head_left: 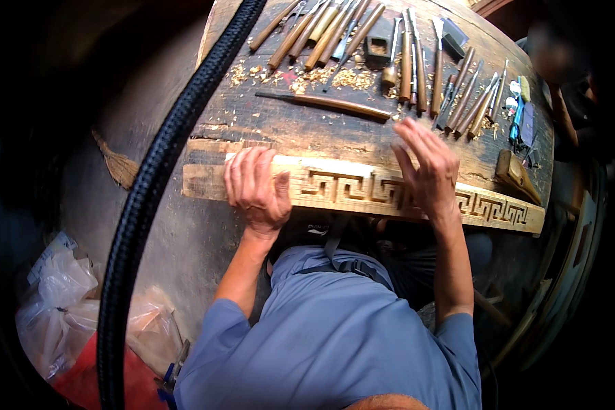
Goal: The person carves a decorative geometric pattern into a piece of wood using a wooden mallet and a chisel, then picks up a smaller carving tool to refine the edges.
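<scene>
A long pale wooden board (335, 168) carved with an angular key pattern lies along the near edge of the workbench. Over its uncarved left part, my left hand (257, 188) grips the board, fingertips at the far edge and thumb apart on the right. My right hand (427, 167) is above the carved part, slightly blurred, its fingers stretched out with nothing in them. It covers some of the pattern. Just beyond its fingertips lies a wooden-handled chisel (335, 104), set crosswise on the bench.
Several carving chisels (328, 34) lie along the far side of the workbench (232, 126), among wood shavings (352, 78). A wooden mallet-like tool (516, 176) is at the right. A thick black braided cable (154, 178) crosses the view. Plastic bags (61, 304) and a small broom (119, 166) are at left.
</scene>
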A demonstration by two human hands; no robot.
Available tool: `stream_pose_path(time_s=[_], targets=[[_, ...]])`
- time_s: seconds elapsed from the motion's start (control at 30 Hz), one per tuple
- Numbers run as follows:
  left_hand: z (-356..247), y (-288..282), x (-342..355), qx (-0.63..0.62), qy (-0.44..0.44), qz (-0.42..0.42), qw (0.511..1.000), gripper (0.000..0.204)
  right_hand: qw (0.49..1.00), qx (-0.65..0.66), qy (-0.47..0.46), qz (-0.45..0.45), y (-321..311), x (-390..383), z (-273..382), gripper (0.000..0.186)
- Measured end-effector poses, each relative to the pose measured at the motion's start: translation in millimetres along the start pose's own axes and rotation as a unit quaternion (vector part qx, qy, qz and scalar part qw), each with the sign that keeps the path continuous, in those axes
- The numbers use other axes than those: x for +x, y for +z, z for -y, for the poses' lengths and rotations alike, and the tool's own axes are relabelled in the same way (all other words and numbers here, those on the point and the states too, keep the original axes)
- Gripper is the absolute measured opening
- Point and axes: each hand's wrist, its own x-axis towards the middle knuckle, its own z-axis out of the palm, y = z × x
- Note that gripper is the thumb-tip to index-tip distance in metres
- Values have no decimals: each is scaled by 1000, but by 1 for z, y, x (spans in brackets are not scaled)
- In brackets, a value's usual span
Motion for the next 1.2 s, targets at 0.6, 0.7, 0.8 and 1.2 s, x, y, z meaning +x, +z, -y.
stream_pose_path(time_s=[0.6, 0.7, 0.8, 1.2], targets=[[-1, 12, -20, -158, 9, -81, 984, 30, 993, 61, 96, 12, 12, 9, 12, 18], [-5, 10, -27, -218, -10, -74, 973, 27, 964, 215, 154, -38, -18, -23, 26, 22], [-13, -7, -20, -207, 103, -51, 972, 38, 948, 229, 222, -17, -63, -48, 58, 24], [-75, -21, -28, -344, 179, 39, 921, 39, 948, 314, -42, -21, -133, -88, 93, 24]])
